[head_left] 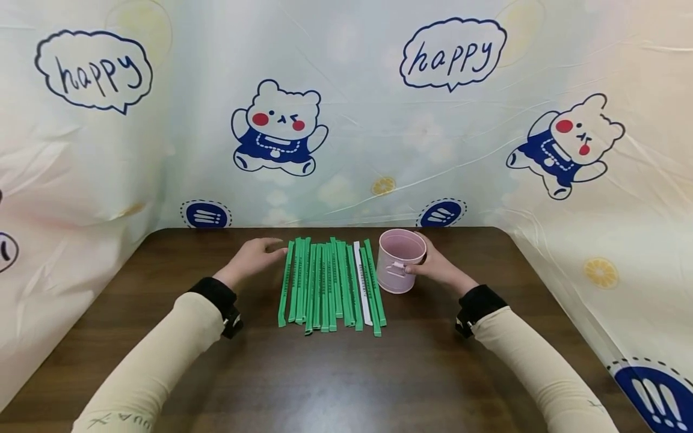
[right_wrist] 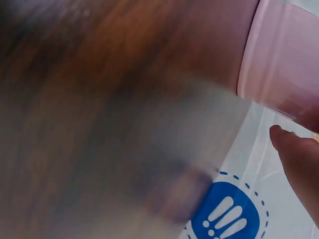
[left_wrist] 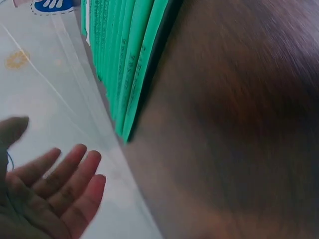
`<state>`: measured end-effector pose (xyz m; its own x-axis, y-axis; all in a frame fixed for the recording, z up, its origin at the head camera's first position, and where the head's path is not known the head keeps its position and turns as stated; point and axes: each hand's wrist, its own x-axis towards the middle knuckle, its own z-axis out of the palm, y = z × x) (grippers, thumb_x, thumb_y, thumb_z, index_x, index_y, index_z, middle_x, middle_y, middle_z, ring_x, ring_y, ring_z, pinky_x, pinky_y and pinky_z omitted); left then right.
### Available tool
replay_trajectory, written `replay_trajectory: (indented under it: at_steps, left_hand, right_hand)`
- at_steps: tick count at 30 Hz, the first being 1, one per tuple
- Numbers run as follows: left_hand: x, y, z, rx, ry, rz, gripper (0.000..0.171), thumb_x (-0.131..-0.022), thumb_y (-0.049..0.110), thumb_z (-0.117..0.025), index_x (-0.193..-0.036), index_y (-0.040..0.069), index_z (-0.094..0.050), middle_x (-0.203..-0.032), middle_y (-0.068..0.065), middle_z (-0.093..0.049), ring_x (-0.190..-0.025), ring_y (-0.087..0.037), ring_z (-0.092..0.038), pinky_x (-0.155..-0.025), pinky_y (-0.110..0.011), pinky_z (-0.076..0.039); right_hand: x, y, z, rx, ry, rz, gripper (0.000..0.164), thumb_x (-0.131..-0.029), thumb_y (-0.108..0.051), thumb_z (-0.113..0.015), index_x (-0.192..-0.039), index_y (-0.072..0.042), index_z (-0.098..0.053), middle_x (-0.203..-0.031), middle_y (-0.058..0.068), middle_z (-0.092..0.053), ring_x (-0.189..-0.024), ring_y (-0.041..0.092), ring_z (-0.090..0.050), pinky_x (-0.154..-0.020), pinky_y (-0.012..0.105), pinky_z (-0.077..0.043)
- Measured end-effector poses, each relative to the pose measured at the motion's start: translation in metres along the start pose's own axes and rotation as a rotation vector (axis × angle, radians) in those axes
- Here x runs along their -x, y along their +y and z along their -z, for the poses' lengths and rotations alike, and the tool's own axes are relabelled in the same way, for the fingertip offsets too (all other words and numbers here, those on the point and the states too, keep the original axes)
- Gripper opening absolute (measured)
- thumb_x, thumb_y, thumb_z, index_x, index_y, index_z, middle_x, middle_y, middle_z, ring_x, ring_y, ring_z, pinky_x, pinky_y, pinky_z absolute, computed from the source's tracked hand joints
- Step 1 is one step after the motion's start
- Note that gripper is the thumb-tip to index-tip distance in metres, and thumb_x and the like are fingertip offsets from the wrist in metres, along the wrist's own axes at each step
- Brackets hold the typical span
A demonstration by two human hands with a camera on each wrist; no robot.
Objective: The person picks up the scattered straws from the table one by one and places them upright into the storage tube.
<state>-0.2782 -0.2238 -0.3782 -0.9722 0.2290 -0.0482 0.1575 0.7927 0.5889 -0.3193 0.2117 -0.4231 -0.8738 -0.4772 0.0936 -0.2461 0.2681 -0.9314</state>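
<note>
Looking down at the brown table point(head_left: 335, 379), we see a row of green packets point(head_left: 324, 285) lying side by side, running roughly from twelve to six o'clock. One white packet point(head_left: 363, 285) lies among them, toward three o'clock. Right beside the row's three o'clock edge stands a pink cup point(head_left: 394, 258), upright. Our hands are well apart: the right hand point(head_left: 435, 264) grips the cup from its three o'clock side, thumb by the clasp point(head_left: 397, 269); the left hand point(head_left: 254, 258), fingers loosely spread, is just beside the row's ten o'clock edge; we cannot tell whether it touches.
</note>
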Motion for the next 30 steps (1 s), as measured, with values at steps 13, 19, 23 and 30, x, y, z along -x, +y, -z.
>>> replay_trajectory:
  at_steps: [13, 19, 23, 30]
  left_hand:
    - [-0.036, -0.012, -0.012, 0.308, 0.078, 0.302, 0.039, -0.103, 0.015, -0.060, -0.132, -0.010, -0.063, -0.129, -0.030, -0.067, -0.084, -0.017, -0.071, -0.084, -0.035, -0.064]
    - [-0.047, -0.011, -0.021, 0.292, 0.095, 0.407, 0.033, -0.096, 0.011, -0.070, -0.119, -0.012, -0.069, -0.107, -0.027, -0.073, -0.077, -0.020, -0.071, -0.074, -0.031, -0.064]
    - [-0.049, -0.010, -0.026, 0.257, 0.069, 0.473, 0.041, -0.093, 0.014, -0.075, -0.121, -0.013, -0.064, -0.093, -0.018, -0.069, -0.073, -0.021, -0.069, -0.072, -0.032, -0.063]
    - [-0.052, -0.005, -0.030, 0.219, 0.051, 0.488, 0.043, -0.092, 0.012, -0.076, -0.123, -0.014, -0.061, -0.084, -0.012, -0.063, -0.063, -0.015, -0.063, -0.060, -0.024, -0.057]
  right_hand:
    - [-0.004, 0.007, -0.006, -0.062, 0.004, -0.018, 0.081, -0.090, -0.017, -0.077, -0.156, -0.004, -0.031, -0.152, 0.026, -0.046, -0.134, 0.029, -0.047, -0.121, 0.046, -0.034]
    - [-0.007, 0.009, -0.007, -0.074, -0.008, -0.008, 0.080, -0.092, -0.018, -0.075, -0.156, -0.006, -0.029, -0.153, 0.024, -0.045, -0.136, 0.028, -0.046, -0.122, 0.046, -0.034]
    - [-0.008, 0.010, -0.008, -0.073, -0.013, 0.002, 0.079, -0.092, -0.016, -0.075, -0.155, -0.004, -0.029, -0.153, 0.025, -0.045, -0.137, 0.034, -0.045, -0.123, 0.052, -0.033]
    - [-0.005, 0.009, -0.008, -0.074, 0.008, -0.018, 0.085, -0.091, -0.022, -0.078, -0.155, -0.002, -0.026, -0.152, 0.028, -0.044, -0.136, 0.034, -0.045, -0.117, 0.037, -0.038]
